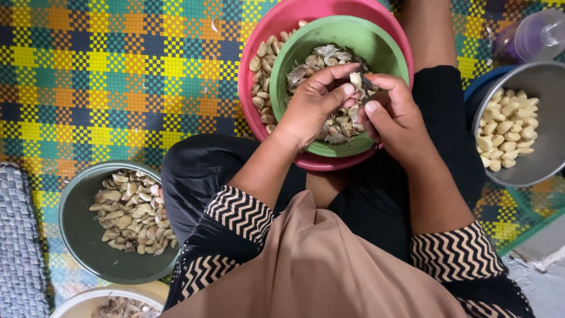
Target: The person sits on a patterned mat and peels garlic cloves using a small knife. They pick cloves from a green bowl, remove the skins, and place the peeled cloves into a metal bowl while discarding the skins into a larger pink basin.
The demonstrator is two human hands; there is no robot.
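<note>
Both hands over the round green plastic bowl [306, 44] of skins: left hand [315, 103] fingers pinch a pale garlic clove [355, 79], right hand [395, 118] curled, possibly gripping a small blade

**Soft, even daylight; sharp at your fingers, softer toward the edges**

You work in bright, diffuse light with no hard shadows. Just under your fingers [344, 88], the green bowl [306, 44] shows only a gentle shade along its inner wall. Right of your fingers, the steel bowl [550, 147] carries a dull sheen, no harsh glare, and the clear lid [538, 35] above it looks hazy. Your fingertips and the husks beneath them read crisp. Far left of your fingers, the woven mat [118, 76] bends slightly with wide-angle distortion. The cloth nearest the lens, below your fingers, is soft.
</note>
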